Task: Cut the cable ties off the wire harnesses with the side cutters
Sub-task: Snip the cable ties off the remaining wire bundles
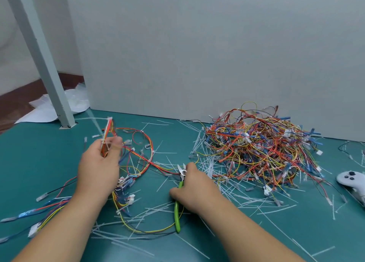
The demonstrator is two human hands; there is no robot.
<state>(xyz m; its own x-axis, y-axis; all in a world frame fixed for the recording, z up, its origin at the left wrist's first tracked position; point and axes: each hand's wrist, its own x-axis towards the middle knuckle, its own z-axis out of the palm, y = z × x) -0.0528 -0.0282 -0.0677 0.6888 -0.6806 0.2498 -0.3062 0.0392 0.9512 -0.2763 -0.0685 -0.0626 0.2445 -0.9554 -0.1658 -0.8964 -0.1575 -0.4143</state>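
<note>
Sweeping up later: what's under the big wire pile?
Cut white cable ties stick out from beneath the wire pile at its left and front edges; under its middle nothing shows.

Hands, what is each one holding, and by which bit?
The left hand pinches a wire harness at its bundled upper stretch; the right hand grips the side cutters by their green handles.

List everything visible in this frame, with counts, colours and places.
mat: one, teal, tabletop
panel: one, grey, behind mat
post: one, grey, left rear
white sheets: several, behind post
harness pile: one, multicoloured, right, against panel
wire harness: one, multicoloured, lifted at left
side cutters: one, green handles, centre
cut ties: many, white, scattered over mat
controller: one, grey, right edge
left hand: grips wire harness
right hand: grips side cutters
</note>
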